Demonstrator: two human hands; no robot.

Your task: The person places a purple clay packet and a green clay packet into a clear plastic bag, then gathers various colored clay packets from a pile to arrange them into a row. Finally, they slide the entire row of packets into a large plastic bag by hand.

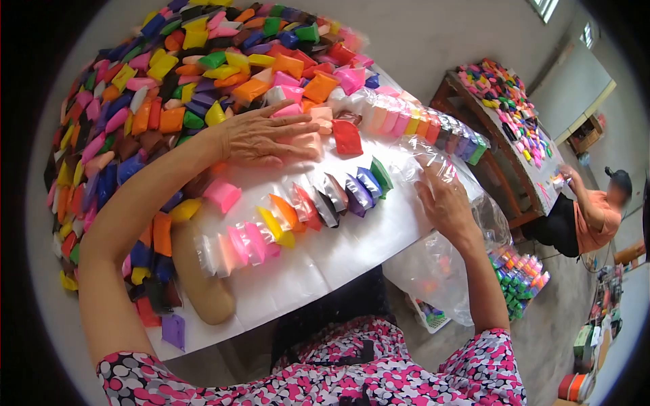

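A person seated at a white table works among small packets of coloured modelling clay. The left hand lies flat, fingers spread and unclenched, pressing on a pale peach packet at the near edge of a large heap of loose packets that rises beyond and to the left of that hand. A red packet lies just beside its fingertips, to the right.

The right hand rests at the table's right edge with its fingers on a clear plastic bag; whether they pinch the film or merely press it cannot be told. The bag hangs down off the table below that hand.

Between the two hands, a row of sorted packets stands on edge in colour order, running from white and pink nearest the left forearm, through yellow, orange and red, to purple, blue and green close to the right hand. A second, longer row of packets in clear wrap curves along the table beyond the right hand. A tan cushion-like roll lies under the left forearm.

Well beyond the right hand, a co-worker in an orange top sits at another table that is also spread with coloured packets.
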